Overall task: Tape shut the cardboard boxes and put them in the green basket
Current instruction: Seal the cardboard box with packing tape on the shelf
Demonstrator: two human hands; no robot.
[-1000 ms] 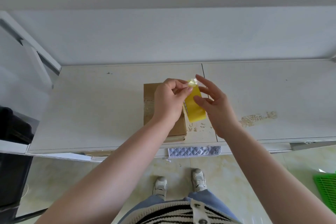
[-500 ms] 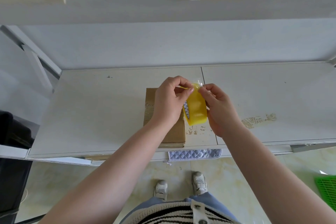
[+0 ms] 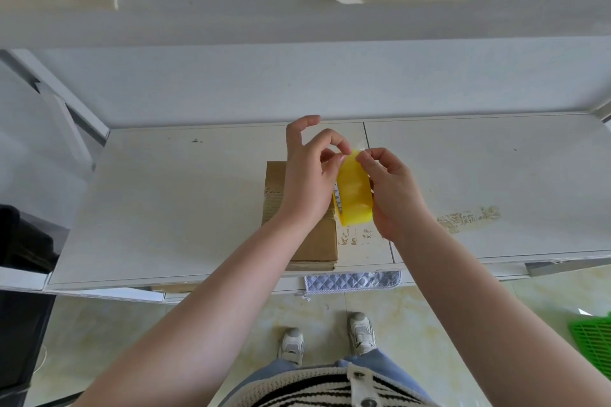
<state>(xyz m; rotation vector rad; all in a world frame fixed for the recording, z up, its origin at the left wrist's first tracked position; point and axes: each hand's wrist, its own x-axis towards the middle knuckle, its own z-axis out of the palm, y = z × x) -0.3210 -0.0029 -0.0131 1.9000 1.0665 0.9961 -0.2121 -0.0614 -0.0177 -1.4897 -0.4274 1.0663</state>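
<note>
Above the cardboard box [image 3: 299, 235], the right hand [image 3: 393, 195] grips the yellow tape roll [image 3: 354, 192] while the left hand [image 3: 310, 175] pinches its free end. Pulling that end straight and slowly should keep the strip from tearing or sticking back on itself.

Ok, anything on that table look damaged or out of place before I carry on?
The table has scuffed, peeling-looking patches: one right of the hands, another beside the cardboard box, under the tape roll. A quilted cloth pokes out below the front edge.

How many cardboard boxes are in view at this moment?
1: a flattened-looking cardboard box lies on the white table, partly hidden under the left hand. More may be out of view.
</note>
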